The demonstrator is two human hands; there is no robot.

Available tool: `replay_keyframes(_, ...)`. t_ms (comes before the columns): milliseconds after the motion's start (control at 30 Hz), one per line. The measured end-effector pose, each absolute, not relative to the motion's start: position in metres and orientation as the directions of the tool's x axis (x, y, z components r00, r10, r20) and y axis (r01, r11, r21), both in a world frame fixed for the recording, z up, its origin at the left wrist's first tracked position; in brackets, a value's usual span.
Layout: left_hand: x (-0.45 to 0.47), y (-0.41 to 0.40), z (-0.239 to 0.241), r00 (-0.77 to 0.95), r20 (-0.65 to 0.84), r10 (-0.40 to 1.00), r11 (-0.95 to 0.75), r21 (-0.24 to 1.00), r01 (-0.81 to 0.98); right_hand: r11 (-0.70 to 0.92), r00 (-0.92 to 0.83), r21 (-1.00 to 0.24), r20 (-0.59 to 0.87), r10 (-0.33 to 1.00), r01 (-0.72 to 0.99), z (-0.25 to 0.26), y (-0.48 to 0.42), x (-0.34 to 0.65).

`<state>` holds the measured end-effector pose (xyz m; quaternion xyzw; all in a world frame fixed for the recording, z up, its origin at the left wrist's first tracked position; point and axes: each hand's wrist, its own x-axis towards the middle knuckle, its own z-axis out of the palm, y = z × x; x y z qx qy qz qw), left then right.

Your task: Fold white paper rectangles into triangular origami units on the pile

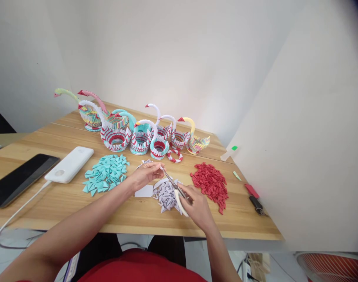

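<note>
My left hand (148, 174) is closed in a pinch above the table, with a small pale bit of paper at its fingertips, mostly hidden. Scissors (179, 200) with white handles are in my right hand (195, 204), whose fingers are around the loops. The blades reach up and left to the left fingertips; I cannot tell whether they touch the paper. Below the scissors lies a heap of folded white paper pieces (164, 196), partly covered. A white card (144, 191) lies beside that heap, under the left wrist.
Turquoise folded pieces (105, 173) lie to the left, red ones (210, 184) to the right. Several paper swans (116, 137) stand behind, near a red-and-white ring (175, 155). A white power bank (69, 164), a black phone (23, 178) and a dark key fob (256, 204) flank these.
</note>
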<state>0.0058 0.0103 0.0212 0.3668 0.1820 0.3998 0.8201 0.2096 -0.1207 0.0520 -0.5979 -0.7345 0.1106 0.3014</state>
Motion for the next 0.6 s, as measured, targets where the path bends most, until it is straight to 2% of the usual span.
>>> replay_keyframes(133,0.008,0.011,0.017,0.536,0.007,0.844,0.254,0.876,-0.411,0.306,-0.15,-0.312,0.438,0.886,0.899,0.049,-0.12,0.205)
replay_keyframes(200,0.009,0.01,0.015,0.506,0.001,0.862,0.213,0.906,-0.365,0.332,-0.182,-0.28,0.45,0.874,0.901,0.046,-0.119,0.202)
replay_keyframes(267,0.01,0.01,0.013,0.501,-0.006,0.866,0.213,0.909,-0.357,0.349,-0.194,-0.3,0.443,0.875,0.888,0.044,-0.116,0.2)
replay_keyframes(367,0.011,0.008,0.014,0.545,-0.024,0.838,0.301,0.854,-0.424,0.327,-0.176,-0.337,0.409,0.896,0.883,0.043,-0.114,0.196)
replay_keyframes(500,0.011,0.005,0.017,0.64,-0.085,0.764,0.511,0.685,-0.519,0.273,-0.128,-0.367,0.375,0.918,0.889,0.046,-0.113,0.192)
replay_keyframes(600,0.011,0.005,0.019,0.644,-0.105,0.758,0.551,0.631,-0.546,0.266,-0.108,-0.419,0.365,0.925,0.868,0.047,-0.112,0.189)
